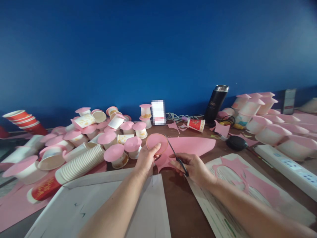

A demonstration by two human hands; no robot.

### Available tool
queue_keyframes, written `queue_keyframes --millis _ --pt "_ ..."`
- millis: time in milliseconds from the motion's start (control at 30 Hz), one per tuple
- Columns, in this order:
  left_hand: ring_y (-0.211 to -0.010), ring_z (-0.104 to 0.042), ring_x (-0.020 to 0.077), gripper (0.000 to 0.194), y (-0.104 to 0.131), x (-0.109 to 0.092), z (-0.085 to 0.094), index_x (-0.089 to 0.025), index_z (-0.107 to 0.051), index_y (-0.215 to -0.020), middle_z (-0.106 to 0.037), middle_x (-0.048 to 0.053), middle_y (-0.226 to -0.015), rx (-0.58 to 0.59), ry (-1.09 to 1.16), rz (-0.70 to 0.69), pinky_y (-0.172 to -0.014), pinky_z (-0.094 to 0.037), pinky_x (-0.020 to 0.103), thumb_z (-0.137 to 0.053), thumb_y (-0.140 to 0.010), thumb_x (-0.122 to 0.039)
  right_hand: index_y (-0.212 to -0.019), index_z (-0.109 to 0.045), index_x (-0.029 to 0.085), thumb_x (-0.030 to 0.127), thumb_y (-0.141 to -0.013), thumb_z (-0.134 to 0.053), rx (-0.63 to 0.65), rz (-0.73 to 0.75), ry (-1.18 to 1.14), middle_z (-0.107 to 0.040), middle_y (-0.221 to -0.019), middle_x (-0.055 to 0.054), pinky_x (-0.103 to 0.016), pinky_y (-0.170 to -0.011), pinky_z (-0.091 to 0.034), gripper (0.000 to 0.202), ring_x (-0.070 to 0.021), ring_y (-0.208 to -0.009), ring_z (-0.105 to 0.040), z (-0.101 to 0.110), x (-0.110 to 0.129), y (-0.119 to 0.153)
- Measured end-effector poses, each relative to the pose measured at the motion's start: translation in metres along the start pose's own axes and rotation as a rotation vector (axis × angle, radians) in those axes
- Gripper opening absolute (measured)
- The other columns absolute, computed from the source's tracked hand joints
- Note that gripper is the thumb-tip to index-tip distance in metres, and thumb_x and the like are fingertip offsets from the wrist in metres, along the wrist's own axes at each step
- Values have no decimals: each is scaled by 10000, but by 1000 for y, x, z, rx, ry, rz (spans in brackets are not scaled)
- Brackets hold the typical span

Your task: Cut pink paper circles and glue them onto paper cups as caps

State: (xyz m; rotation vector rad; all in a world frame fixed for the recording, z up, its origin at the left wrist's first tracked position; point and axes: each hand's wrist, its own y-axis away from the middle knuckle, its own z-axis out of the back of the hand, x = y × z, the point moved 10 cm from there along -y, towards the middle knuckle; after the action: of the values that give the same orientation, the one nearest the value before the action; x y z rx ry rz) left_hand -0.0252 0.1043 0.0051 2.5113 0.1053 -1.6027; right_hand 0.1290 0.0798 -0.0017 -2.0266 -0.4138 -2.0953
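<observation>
My left hand (146,159) is closed on a round pink paper disc (154,139) with a thin tan edge, its thumb lying on top. Whether anything sits beneath the disc is hidden. In my right hand (198,170) is a pair of scissors (176,152) with black handles, the blades pointing up and left beside the disc's right edge. A large pink paper sheet (195,145) lies on the brown table behind and under the hands. Part of the paper between the two hands is covered by fingers.
Several paper cups with pink discs (114,152) crowd the left; more cups (272,127) stand right. A stack of cups (79,165) lies on its side. Also around are a black bottle (215,104), black mouse (236,142), power strip (289,168), phone (158,112) and paper scraps (260,185).
</observation>
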Motion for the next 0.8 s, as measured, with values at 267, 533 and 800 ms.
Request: queue_keyframes --millis 267,533,800 --pt "-514 -414 54 314 1 0 0 -140 -578 -726 -519 -32 -608 1 -23 4 -526 -364 199 -792 -626 -348 -1104 -659 97 467 -725 -735 4 -1 -4 -550 -575 20 -235 -468 -362 535 -86 -485 -463 -1 2 0" --pt "-485 -403 40 297 0 1 1 -136 -571 -725 -509 -40 -588 -2 3 9 -487 -335 179 -776 -643 -336 -1089 -662 92 512 -727 -714 -18 12 -23 -545 -568 19 -232 -458 -355 556 -78 -469 -454 1 2 0" --pt "-533 -505 72 292 0 -1 11 -133 -593 -686 -589 -14 -627 -110 25 18 -549 -393 218 -794 -568 -309 -1041 -665 98 456 -690 -767 -49 17 -68 -519 -540 41 -222 -446 -347 512 -68 -451 -430 6 4 -2"
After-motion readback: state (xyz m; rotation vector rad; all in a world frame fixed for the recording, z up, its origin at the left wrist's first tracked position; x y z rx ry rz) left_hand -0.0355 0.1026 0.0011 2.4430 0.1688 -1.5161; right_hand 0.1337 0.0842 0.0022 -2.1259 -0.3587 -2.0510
